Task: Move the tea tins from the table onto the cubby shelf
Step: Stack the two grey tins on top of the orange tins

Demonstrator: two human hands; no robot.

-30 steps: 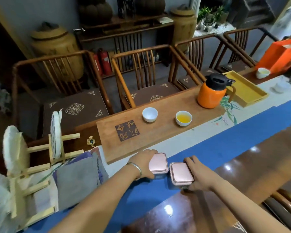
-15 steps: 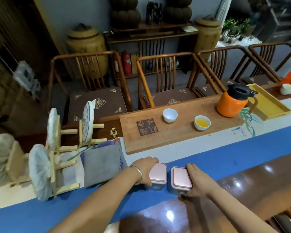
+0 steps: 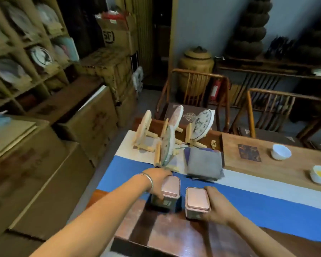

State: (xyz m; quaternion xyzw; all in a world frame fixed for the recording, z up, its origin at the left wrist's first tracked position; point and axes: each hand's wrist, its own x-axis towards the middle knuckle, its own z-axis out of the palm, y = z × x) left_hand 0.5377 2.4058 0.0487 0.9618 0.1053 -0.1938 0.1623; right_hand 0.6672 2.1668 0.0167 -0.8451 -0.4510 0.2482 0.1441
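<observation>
**Two tins in two hands, and the shelf is now in view**

The view has swung to the left since a moment ago. The orange jug is gone from sight, and the cubby shelf (image 3: 17,58) now shows at the far left, past a row of cardboard boxes (image 3: 63,130). Both hands are still on the tins, as before.

The left hand (image 3: 157,181) grips the left tea tin (image 3: 168,191), fingers wrapped round its sides. The right hand (image 3: 216,204) grips the right tea tin (image 3: 197,202) the same way. Both tins are by the near edge of the worktop (image 3: 174,236), where the blue cloth (image 3: 267,206) ends. They stand side by side with a small gap. I cannot tell if they are lifted yet or still resting.

To do this step well, I think each tin should be held tight and kept flat, so the pink lids stay on. Lift them straight up first. Then carry them left, going clear of the round tea cakes on wooden stands (image 3: 167,145) and the grey cloth (image 3: 204,164). The boxes stand between worktop and shelf, so the person may need to step round them.

Count: two tea tins, two hands, four tea cakes on stands, two small cups (image 3: 281,152).
</observation>
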